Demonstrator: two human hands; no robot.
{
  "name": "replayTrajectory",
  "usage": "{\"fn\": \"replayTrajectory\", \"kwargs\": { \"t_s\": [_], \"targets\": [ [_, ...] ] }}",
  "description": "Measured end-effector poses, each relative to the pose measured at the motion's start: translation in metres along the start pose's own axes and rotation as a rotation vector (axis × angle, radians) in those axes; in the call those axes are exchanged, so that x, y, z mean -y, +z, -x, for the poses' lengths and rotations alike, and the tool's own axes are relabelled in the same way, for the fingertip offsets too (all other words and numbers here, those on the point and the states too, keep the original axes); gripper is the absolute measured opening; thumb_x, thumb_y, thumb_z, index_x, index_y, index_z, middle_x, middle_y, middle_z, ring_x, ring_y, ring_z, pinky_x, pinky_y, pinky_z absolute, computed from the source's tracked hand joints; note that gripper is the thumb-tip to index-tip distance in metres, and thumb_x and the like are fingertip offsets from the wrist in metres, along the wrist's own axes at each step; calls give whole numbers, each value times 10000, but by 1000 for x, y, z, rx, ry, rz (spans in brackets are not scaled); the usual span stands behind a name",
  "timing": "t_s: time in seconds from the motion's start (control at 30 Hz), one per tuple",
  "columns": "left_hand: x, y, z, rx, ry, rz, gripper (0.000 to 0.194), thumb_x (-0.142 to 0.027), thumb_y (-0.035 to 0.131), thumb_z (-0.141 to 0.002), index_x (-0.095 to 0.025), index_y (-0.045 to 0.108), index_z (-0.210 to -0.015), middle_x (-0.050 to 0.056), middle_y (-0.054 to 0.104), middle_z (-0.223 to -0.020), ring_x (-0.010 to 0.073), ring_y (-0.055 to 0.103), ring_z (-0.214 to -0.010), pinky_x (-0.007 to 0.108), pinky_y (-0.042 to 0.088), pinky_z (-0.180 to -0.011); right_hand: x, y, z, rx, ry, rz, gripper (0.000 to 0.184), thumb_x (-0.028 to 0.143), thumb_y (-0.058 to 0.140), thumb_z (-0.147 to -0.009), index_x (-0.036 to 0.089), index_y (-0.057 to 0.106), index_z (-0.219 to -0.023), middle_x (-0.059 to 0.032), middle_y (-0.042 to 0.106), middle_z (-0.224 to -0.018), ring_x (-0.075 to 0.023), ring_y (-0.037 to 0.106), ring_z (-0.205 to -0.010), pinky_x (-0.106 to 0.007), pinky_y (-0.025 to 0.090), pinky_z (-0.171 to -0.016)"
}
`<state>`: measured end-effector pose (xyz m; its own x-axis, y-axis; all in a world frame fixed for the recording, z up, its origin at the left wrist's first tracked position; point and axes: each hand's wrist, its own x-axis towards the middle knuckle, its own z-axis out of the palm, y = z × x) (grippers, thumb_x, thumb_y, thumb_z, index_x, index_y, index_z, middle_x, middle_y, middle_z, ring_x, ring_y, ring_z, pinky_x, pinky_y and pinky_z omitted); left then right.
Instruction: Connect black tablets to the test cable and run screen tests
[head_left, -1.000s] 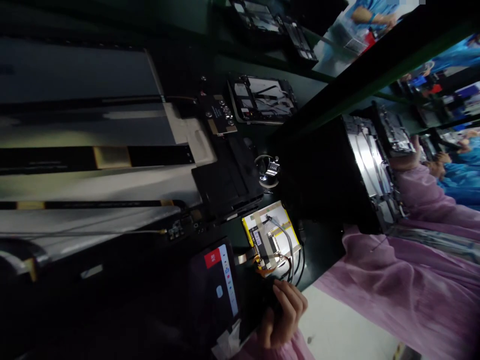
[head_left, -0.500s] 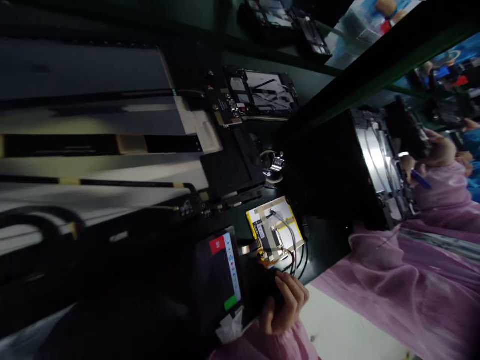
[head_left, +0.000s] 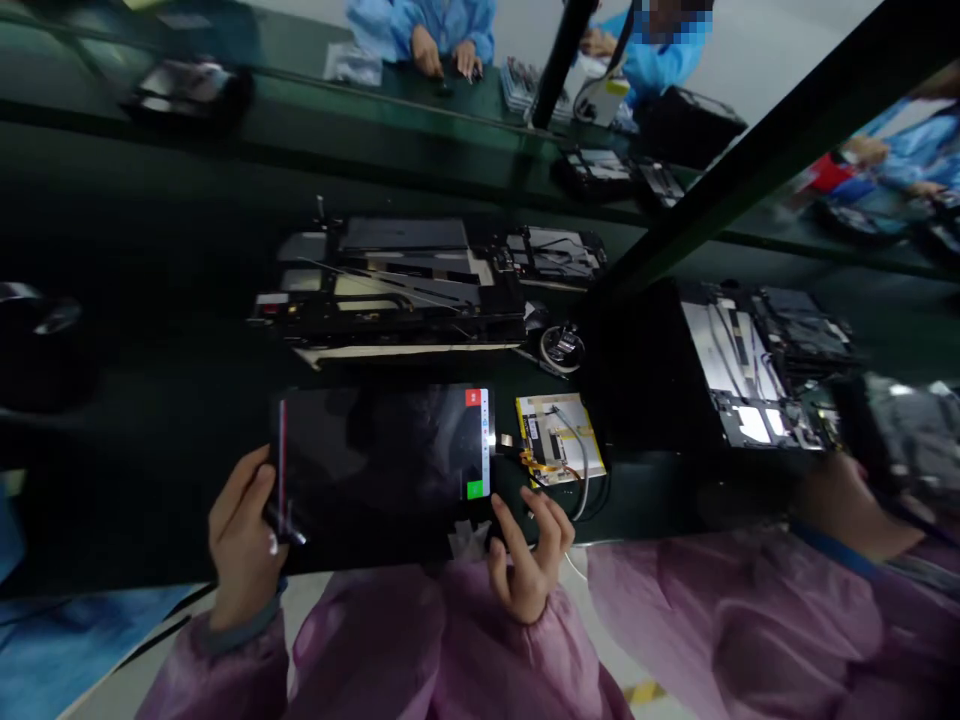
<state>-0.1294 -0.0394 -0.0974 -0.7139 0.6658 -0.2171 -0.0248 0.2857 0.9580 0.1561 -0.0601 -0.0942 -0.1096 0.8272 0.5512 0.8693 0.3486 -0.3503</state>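
A dark tablet screen (head_left: 382, 445) lies in front of me, with a strip of icons and red and green blocks along its right edge. My left hand (head_left: 244, 530) grips its left edge, thumb on top. By its lower right corner is my right hand (head_left: 529, 560), fingers apart, the index fingertip close to the corner; whether it touches is unclear. A yellow-edged battery pack (head_left: 564, 430) with cables and an orange flex strip sits just right of the screen. Pieces of clear tape (head_left: 470, 540) stick to the bottom edge.
Behind the screen lie stacked opened tablet housings (head_left: 405, 285) and another opened tablet (head_left: 555, 255). A metal tally counter (head_left: 562, 348) sits near a dark box (head_left: 637, 360). At right, a co-worker's hand (head_left: 855, 505) is beside more opened tablets (head_left: 735, 350). A slanted post (head_left: 735, 150) crosses above.
The view has swung left and pulled back, so the whole screen and my left hand now show. My right hand's fingers have spread from a curl. The co-worker's hand has moved lower.
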Motion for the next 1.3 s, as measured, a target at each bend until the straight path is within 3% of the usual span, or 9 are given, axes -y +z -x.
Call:
{"fn": "replayTrajectory", "kwargs": {
  "t_s": [0.17,0.47,0.67,1.03,1.13,1.3],
  "targets": [
    [0,9,-9,11,-87,200,377,-471,703,-715,-213,701,-990,1,668,-887,177,602,-791,254,470,-668,-3,-1,-7,-12,-16,-95,375,178,497,-890,252,612,-1239,-114,464,-1317,-319,417,-1207,-514,403,-960],
    [6,12,-17,61,71,226,396,-511,658,-755,-189,697,-981,34,680,-944,217,618,-906,272,458,-745,20,17,-2,125,-181,-284,382,160,514,-879,240,599,-1243,-113,474,-1312,-302,419,-1217,-520,425,-972],
    [7,14,-18,86,125,249,364,-507,638,-770,-202,699,-958,40,683,-982,235,617,-965,298,462,-822,39,26,-4,172,-239,-271,316,199,547,-870,239,652,-1165,-102,461,-1367,-326,379,-1274,-556,389,-1014],
    [3,11,-17,145,159,244,317,-469,597,-830,-205,685,-981,32,674,-1012,210,605,-957,273,443,-843,60,26,-18,240,-254,-198,327,254,547,-889,257,629,-1205,-102,423,-1427,-345,336,-1317,-569,360,-1021],
    [5,11,-17,134,160,223,318,-469,588,-832,-202,686,-977,33,673,-1012,214,604,-975,275,442,-841,45,14,-15,169,-204,-249,339,220,527,-889,248,618,-1215,-111,472,-1370,-324,396,-1279,-543,387,-1008],
    [3,6,-14,148,64,220,377,-474,640,-785,-188,671,-1029,27,671,-1000,211,602,-949,254,454,-741,-28,-19,2,27,35,-140,279,174,439,-934,195,593,-1165,-89,629,-1012,-216,572,-965,-382,482,-829]
  ]
}}
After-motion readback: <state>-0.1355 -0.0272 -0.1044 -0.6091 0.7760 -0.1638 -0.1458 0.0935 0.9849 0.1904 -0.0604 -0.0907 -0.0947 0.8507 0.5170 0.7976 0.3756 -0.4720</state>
